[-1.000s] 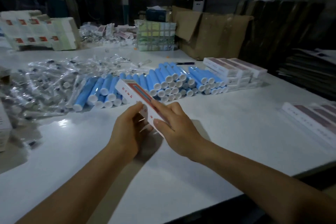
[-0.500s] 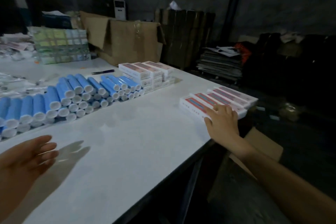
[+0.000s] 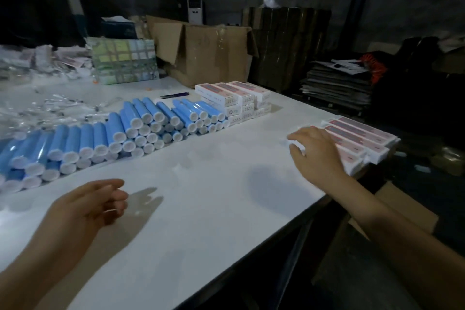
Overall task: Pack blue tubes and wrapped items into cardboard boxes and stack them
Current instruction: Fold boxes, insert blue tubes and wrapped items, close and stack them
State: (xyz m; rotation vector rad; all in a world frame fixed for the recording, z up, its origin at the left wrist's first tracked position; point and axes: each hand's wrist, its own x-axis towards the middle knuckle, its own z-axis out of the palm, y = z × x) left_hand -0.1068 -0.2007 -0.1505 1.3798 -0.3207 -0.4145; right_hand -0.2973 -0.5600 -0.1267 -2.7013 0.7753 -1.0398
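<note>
— Where are the packed boxes [image 3: 362,142]?
— In a flat row at the white table's [image 3: 206,209] right edge; the right hand [image 3: 315,152] rests on their near end, fingers loosely bent, gripping nothing clearly.
— And the left hand [image 3: 93,205]?
— Hovering empty over the table, fingers loosely curled, well apart from the blue tubes [image 3: 120,131] stacked ahead of it.

left hand [image 3: 88,205]: bare, no glove, ring or watch
right hand [image 3: 318,152]: bare, no glove
forearms: bare, no sleeves showing
</note>
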